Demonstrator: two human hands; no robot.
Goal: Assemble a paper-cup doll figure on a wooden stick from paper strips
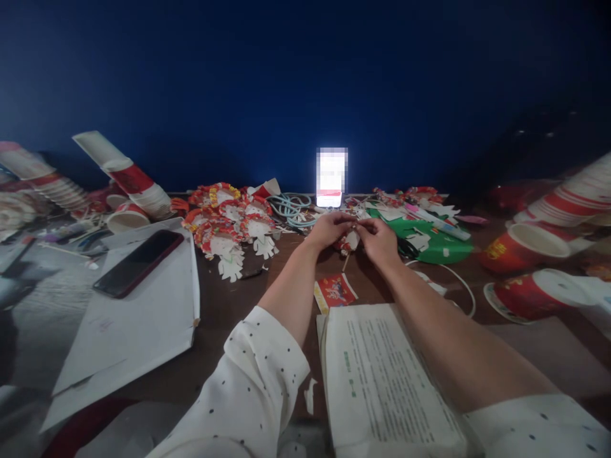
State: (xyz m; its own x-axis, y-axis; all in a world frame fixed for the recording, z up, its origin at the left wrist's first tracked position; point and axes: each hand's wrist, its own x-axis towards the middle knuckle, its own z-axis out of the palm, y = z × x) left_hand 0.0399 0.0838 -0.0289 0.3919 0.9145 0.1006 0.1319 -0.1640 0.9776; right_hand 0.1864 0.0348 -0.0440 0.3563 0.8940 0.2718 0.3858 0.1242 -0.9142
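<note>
Dark blue wall (214, 83), brown tabletop (226, 305)

Table (217, 343) w/ clutter L, R & far side; wall (238, 83) behind.
Ctr: craft piece (351, 240) btwn L hand (331, 229) & R hand (380, 238); upright phone (330, 178) just behind, nr wall. Before hands: small packet (335, 291), then booklet (377, 369) nearest, btwn forearms; paper scrap (310, 396) just L of it. L of hands: cable coil (292, 207) toward back, then craft pile (224, 216), then cup stack (137, 181) farther L. Front-L: flat phone (138, 262) on paper sheets (147, 334), cup stack behind. R of hands: cut sheet (451, 248) w/ pen (451, 227) on top, cord (465, 283) before it; far R, cups (525, 248), w/ loose sheet (548, 350) nearer front.
</note>
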